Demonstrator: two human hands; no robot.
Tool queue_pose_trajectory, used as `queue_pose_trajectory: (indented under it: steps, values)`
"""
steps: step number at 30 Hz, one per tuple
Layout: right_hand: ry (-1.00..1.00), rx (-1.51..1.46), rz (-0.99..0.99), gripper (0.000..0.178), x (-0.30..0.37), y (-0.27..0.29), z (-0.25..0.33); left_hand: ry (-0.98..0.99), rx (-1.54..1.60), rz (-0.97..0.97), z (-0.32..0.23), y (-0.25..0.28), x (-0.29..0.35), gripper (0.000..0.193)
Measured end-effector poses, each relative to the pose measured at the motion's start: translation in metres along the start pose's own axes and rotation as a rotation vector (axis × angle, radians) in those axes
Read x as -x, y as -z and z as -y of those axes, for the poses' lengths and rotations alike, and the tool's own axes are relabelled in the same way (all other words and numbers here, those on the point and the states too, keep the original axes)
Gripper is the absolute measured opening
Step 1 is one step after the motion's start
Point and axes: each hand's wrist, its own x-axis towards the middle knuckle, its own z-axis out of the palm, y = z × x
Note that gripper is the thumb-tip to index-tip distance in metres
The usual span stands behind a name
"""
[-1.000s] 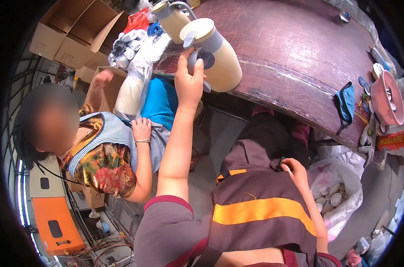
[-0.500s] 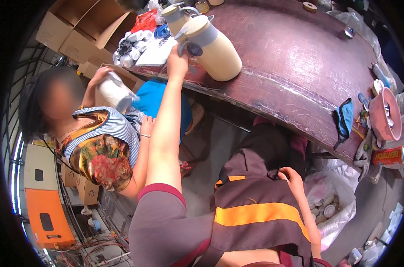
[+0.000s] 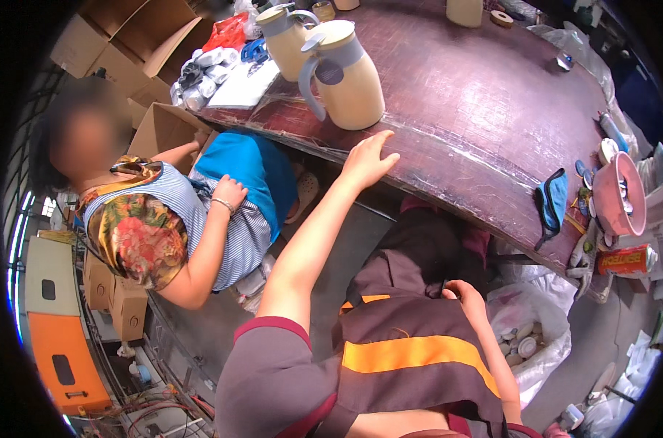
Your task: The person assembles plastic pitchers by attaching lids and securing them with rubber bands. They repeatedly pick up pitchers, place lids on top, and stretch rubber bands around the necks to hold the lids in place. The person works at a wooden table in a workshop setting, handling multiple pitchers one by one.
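Head view, read left to right. Far left, a seated co-worker in a striped and floral top (image 3: 152,233), one hand (image 3: 229,193) resting on blue cloth on the lap, the other arm reaching into a cardboard box (image 3: 160,128).

Left hand (image 3: 368,160): arm stretched forward, palm down, fingers spread flat on the near edge of the dark reddish tabletop (image 3: 492,95). Grip released; nothing in it. The cream jug (image 3: 346,77) stood at about 11 o'clock from that hand, near but apart, no contact. Jug upright, long axis vertical, tilted in the picture only by the lens bend. Its grey handle (image 3: 307,84) faced 9 o'clock, to the left of the body and away from the hand's line. The left hand was clearly the nearer of the two.

Jug appearance: tall rounded cream body, grey band under a cream lid, dark round label near the handle. A second, similar jug (image 3: 287,36) stood just behind it at 11 o'clock, close, contact not discernible.

Right hand (image 3: 466,299): low, on the dark apron at the lap, fingers curled, well apart from the jug. Whether it pinched anything, could not tell.

Far right: blue cloth mask (image 3: 554,201) on the tabletop, pink bowl (image 3: 619,193) beyond.
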Motion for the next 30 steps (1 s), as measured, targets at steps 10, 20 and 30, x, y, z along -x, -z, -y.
queue_pose_trajectory:
  steps: [10,20,30]
  values:
    - [-0.032,-0.421,-0.184,0.018,-0.001,-0.006,-0.016,0.243,-0.419,-0.174,0.071,-0.028,-0.039,0.051]
    - [0.500,-0.187,-0.687,0.020,-0.098,0.136,0.063,0.054,-0.424,-0.397,0.045,-0.066,-0.017,0.039]
    - [0.598,0.571,-0.960,0.045,-0.202,0.277,0.160,0.064,-0.438,-0.394,0.049,-0.060,-0.015,0.042]
